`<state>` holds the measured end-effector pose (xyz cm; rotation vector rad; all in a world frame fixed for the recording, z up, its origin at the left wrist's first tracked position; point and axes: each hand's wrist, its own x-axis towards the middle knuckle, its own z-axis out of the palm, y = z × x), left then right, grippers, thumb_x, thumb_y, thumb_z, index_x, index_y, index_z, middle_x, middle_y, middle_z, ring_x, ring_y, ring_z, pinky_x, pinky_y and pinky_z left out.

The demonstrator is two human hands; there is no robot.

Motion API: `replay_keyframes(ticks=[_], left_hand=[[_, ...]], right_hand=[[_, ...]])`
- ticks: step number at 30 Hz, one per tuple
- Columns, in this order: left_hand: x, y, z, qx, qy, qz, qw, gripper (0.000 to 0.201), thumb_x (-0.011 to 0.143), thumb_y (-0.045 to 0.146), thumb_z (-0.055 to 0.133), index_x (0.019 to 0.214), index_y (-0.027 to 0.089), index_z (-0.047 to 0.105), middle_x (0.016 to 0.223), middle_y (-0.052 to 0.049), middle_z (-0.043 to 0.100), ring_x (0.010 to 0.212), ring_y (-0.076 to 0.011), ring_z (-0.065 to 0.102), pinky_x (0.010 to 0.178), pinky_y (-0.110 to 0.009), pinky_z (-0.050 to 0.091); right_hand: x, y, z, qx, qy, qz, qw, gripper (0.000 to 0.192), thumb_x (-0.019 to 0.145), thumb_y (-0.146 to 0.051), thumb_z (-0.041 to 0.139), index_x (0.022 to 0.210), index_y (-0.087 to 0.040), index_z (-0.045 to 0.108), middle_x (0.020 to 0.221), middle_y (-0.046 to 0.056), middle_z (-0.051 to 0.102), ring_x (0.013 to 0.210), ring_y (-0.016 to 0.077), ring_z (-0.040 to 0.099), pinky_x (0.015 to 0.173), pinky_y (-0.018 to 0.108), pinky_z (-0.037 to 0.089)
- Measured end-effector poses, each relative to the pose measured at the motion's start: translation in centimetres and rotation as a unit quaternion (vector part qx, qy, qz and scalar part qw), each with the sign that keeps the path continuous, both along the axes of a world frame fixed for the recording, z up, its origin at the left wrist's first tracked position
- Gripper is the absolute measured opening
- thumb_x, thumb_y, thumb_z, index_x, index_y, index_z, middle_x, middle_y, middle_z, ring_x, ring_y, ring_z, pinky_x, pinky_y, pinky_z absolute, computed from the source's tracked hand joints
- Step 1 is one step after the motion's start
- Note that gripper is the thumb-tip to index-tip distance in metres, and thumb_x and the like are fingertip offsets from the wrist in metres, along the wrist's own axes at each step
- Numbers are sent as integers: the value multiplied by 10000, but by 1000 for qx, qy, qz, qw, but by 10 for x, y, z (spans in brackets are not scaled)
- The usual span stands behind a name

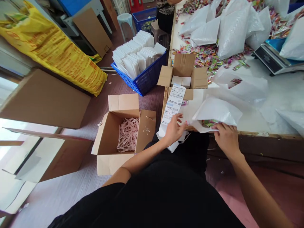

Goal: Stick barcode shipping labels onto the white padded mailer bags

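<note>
A white mailer bag [217,109] lies at the table's front edge, its mouth facing me, with colourful small packets [209,123] showing inside. My right hand [226,137] is closed on the lip of that bag. My left hand [174,129] is to the left of the bag, fingers apart, beside a strip of printed white labels [175,99]. The strip hangs down from a small open carton [184,60] holding white stacks; whether my left fingertips touch the strip is hard to tell.
Packets [209,57], filled white bags [234,28] and a scale [273,58] occupy the table [251,69]. On the floor at left are a carton of pink paper strips [129,134], a blue basket [147,76] of white mailers and a yellow sack [59,47]. A person [164,15] sits beyond.
</note>
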<state>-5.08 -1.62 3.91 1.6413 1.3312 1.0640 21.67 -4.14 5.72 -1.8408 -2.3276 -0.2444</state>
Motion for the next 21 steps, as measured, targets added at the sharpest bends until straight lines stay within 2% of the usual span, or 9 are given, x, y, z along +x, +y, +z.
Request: replay_keyframes(ticks=[3,4,6,7,9,13,17,19,21], left_hand=[[43,7,-4,-140,67,-87,984,698,850,515,656,1388,131,429,1258,-193,619,1012,-279,667,880,-415,535],[52,10,-6,-150,89,-113,978,650,843,486,667,1350,127,476,1242,-192,632,1058,-305,660,919,-431,521],[59,13,-13,-148,99,-133,975,381,866,342,629,1193,149,599,1162,-154,680,1102,-306,653,962,-413,502],[58,14,-16,-156,84,-128,976,261,876,265,587,1110,160,637,1092,-129,704,1073,-285,668,951,-390,509],[49,15,-22,-214,18,-106,971,207,891,169,493,1011,164,662,909,-86,722,926,-236,709,872,-350,544],[25,12,-25,-345,-156,-103,920,187,901,142,481,1001,127,639,786,-52,696,743,-171,715,740,-297,572],[22,14,-19,-361,-191,-107,906,184,859,289,655,935,123,635,883,-69,703,709,-159,704,683,-288,568],[29,19,-18,-358,-169,-106,912,183,833,298,679,828,120,638,834,-58,686,678,-155,682,669,-291,562],[36,24,-19,-354,-157,-93,917,99,812,203,646,763,118,648,769,-40,666,682,-144,655,682,-281,553]], right_hand=[[-9,-40,-3,-27,8,-26,999,162,902,-189,465,879,-160,623,806,117,660,828,275,589,837,392,384],[-10,-49,-5,-41,17,-29,999,166,913,-215,469,906,-148,621,823,125,666,830,276,594,829,390,388],[-11,-61,-8,-68,40,-38,996,230,940,-288,480,996,-116,622,885,145,682,854,280,605,807,387,392],[-10,-67,-8,-76,50,-45,995,277,954,-326,480,1040,-106,626,905,147,687,863,281,609,793,386,388],[-6,-77,-6,-91,66,-50,992,320,979,-374,470,1058,-127,658,919,124,694,882,273,615,780,384,370],[0,-96,-1,-133,90,-32,987,419,1004,-419,447,759,-213,717,824,56,680,842,236,609,770,379,331],[-18,-94,-2,-150,91,-51,983,487,996,-437,455,619,-197,651,726,72,637,757,237,582,704,370,320],[-37,-81,-5,-127,143,-56,980,410,986,-421,465,698,-188,643,749,82,638,751,239,579,714,370,359],[-57,-63,-10,-80,223,-77,968,310,975,-390,455,871,-172,650,895,119,674,841,261,600,773,384,412]])
